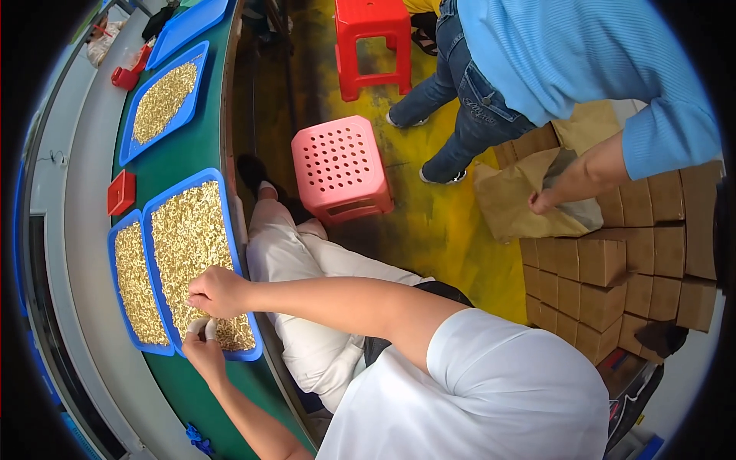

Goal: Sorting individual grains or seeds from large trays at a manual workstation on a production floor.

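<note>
A blue tray (pixel 146 205) filled with many small gold-coloured metal pieces (pixel 188 230) lies on the green table. My right hand (pixel 221 293) is over the tray's near half, its fingers curled and pinched together. Just below it, my left hand (pixel 204 351) is at the tray's near end, with white coverings (pixel 201 328) on its thumb and fingertip. Those two tips bend toward each other in a pinch. Whatever either hand holds is too small or hidden to make out. A narrower-looking blue tray (pixel 113 230) of similar gold pieces sits against the left side.
Farther along the green table (pixel 172 376) are a small red box (pixel 121 192), another blue tray (pixel 201 57) of gold pieces, and more blue trays. Pink (pixel 337 157) and red (pixel 374 11) stools stand on the floor. At right, a person in blue (pixel 567 54) handles brown paper beside stacked cartons (pixel 602 261).
</note>
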Demonstrator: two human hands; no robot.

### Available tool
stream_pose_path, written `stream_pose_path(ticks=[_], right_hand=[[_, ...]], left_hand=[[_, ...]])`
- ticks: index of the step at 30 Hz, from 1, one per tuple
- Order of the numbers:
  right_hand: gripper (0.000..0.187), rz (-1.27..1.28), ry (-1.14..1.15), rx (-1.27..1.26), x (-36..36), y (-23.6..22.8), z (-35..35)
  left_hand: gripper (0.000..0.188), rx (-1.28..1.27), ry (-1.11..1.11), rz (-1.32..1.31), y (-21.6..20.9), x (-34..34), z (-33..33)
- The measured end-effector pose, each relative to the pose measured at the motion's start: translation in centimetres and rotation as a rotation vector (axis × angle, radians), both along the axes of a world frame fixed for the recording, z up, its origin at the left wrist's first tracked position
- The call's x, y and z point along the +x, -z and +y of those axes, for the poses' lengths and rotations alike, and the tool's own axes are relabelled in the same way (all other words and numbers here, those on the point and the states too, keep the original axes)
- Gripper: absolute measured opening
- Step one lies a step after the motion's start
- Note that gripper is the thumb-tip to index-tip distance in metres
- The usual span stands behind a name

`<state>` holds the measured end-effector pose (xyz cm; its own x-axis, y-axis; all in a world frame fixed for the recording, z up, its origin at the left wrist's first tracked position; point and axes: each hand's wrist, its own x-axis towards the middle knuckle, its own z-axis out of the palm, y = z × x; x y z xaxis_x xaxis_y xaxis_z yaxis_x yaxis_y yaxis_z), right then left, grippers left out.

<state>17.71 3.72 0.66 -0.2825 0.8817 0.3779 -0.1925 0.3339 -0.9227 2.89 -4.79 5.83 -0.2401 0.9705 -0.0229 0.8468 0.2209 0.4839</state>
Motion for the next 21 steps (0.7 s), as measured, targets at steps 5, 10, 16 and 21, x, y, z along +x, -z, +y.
stream_pose_path(ticks=[5, 10, 16, 21], right_hand=[[0.028, 0.011, 0.012, 0.0, -0.5, -0.1, 0.0], [0.03, 0.022, 0.006, -0.012, -0.1, -0.5, -0.2], [0.028, 0.027, -0.014, -0.005, -0.2, -0.3, -0.1], [0.027, 0.028, -0.021, -0.011, -0.4, 0.0, 0.3]], left_hand=[[0.002, 0.132, -0.051, -0.46, 0.8, -3.3, -0.3], [0.018, 0.291, -0.107, -1.011, 0.9, -4.5, -0.4], [0.018, 0.275, -0.119, -0.947, 0.6, -4.6, 0.0], [0.016, 0.247, -0.144, -0.751, 0.0, -3.4, 0.4]])
